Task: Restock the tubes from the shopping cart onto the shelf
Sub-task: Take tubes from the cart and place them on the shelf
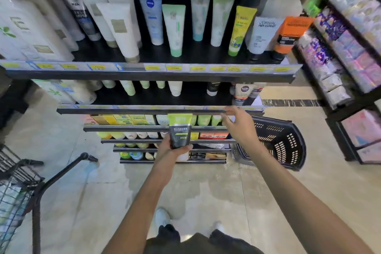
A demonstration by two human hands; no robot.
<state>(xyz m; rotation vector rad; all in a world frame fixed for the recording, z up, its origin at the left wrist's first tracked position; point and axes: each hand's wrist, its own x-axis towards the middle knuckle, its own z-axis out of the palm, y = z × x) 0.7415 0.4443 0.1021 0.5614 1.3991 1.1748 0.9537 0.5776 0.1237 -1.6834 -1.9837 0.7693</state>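
Note:
My left hand [172, 150] grips a green-and-black tube [179, 130] marked MEN, held upright in front of the lower shelves. To its right, my right hand [237, 125] reaches forward with relaxed fingers and touches the front rail of the second shelf [144, 110]; it holds nothing. The top shelf [152, 72] carries a row of standing tubes, white, blue, green, yellow and orange. At the far left stands the wire shopping cart [18, 187] with its black handle [59, 175].
A black plastic basket [282, 142] lies on the floor to the right of the shelf unit. Another rack with wrapped packs [340, 51] stands at the right. My shoes [162, 218] are on the tiled floor below.

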